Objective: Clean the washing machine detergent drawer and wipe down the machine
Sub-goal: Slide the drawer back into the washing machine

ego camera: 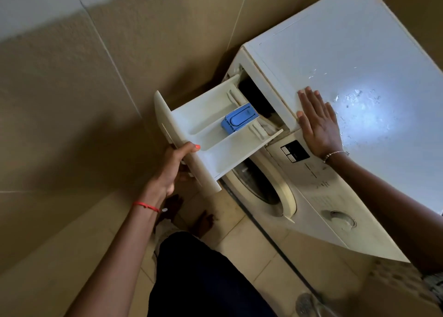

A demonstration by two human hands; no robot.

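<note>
- The washing machine (359, 52) stood right of the grip, and the right hand (316, 122) lay flat on its top with fingers straight.
- The drawer (215, 115) hung nearly out, its front clamped in the grip of the left hand (172, 170).
- The step looked like drawer removal; the next move probably needed a steady pull while bracing.

Left hand (171, 165) grips the front panel of the detergent drawer (215, 129), pulled far out of the washing machine (335, 196), possibly fully free. Blue insert (238, 121) sits in the drawer. Right hand (317, 122) rests flat on machine top, fingers straight.
</note>
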